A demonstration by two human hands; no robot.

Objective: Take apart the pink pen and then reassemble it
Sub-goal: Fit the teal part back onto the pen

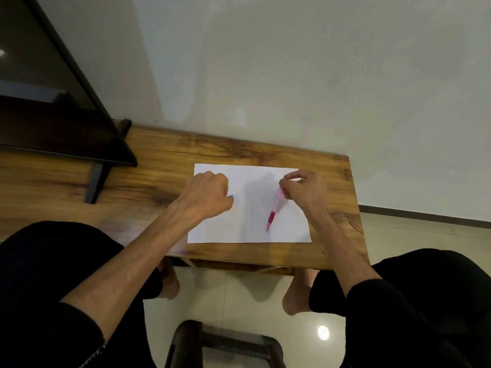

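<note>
I see the pink pen (273, 212), clear barrel, red grip, slanting tip-down toward the paper's (212, 229) near edge.

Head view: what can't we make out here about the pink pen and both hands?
- Pink translucent pen: its top end is hidden under the right hand; too small to tell whether any part is unscrewed.
- Left hand: a closed fist hides what it holds; only a small blue tip shows at its edge.
- White paper sheet: the part under the left hand is covered.

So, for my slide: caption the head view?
Right hand pinches the pink pen over white paper; left hand fisted.
</note>
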